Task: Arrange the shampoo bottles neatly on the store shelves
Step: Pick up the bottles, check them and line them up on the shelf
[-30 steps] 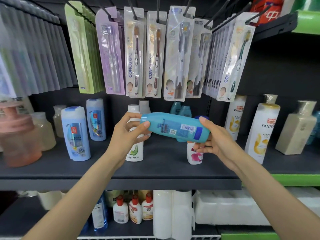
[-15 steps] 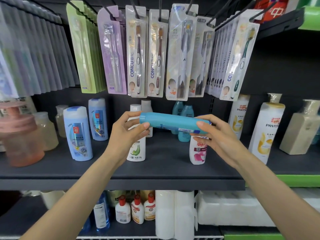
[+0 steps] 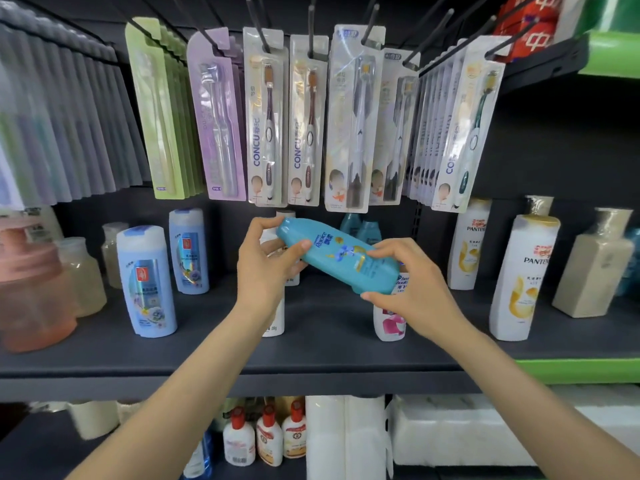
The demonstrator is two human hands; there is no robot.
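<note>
Dark shelf (image 3: 207,351) bears upright shampoo bottles (image 3: 147,280), left ones possibly jars.

Just two bare forearms coming up from the bottom edge, no sleeves anywhere in view, so whatever top is worn ends above where the shot cuts off. The left hand (image 3: 265,268) and right hand (image 3: 414,289) are both bare too: no gloves, no rings, no watch or bracelet on either wrist. Slim arms, long slender fingers. Nails are short and plain, no polish that I can make out. No tattoos, plasters or marks showing on either arm. That's all of the person you get; nothing else of the body shows.
</note>
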